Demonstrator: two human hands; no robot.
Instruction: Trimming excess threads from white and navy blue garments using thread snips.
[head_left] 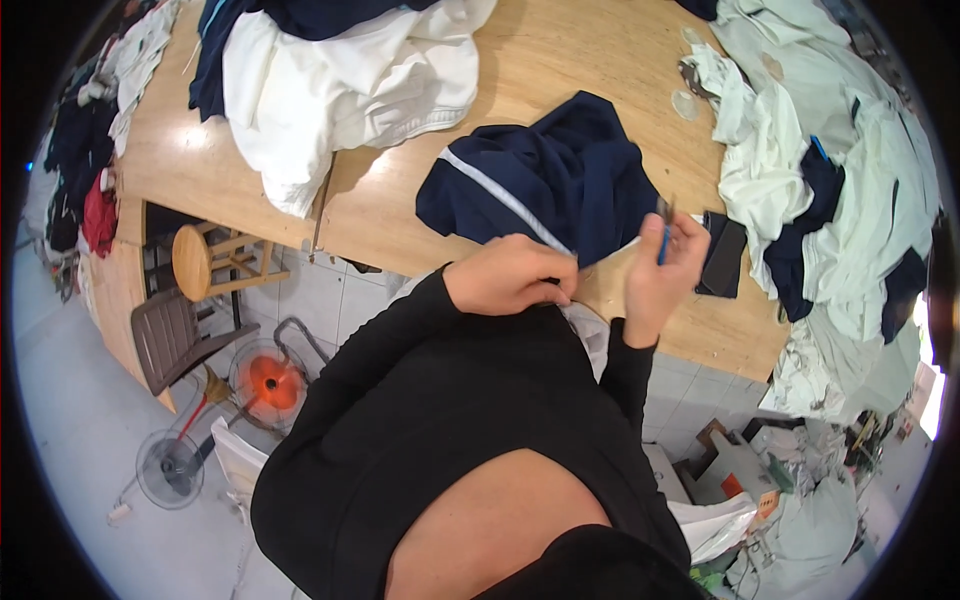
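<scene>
A navy garment (560, 170) with a white stripe lies bunched near the table's front edge. My left hand (515, 275) is closed at its near edge, thumb and fingers pinching the cloth at the end of the stripe. Raised just right of the garment, my right hand (668, 270) is closed around small thread snips (664, 240). Their blue handle shows between the fingers and the dark blades point away from me. A thin pale line runs from the garment toward my right hand; I cannot tell whether it is thread or fabric edge.
White clothes (350, 85) are heaped at the far left of the wooden table (380, 185). A dark phone (724, 255) lies right of my right hand, beside piled white garments (850, 200). Left of me stand a wooden stool (193, 262), a brown chair (170, 335) and a fan (270, 383).
</scene>
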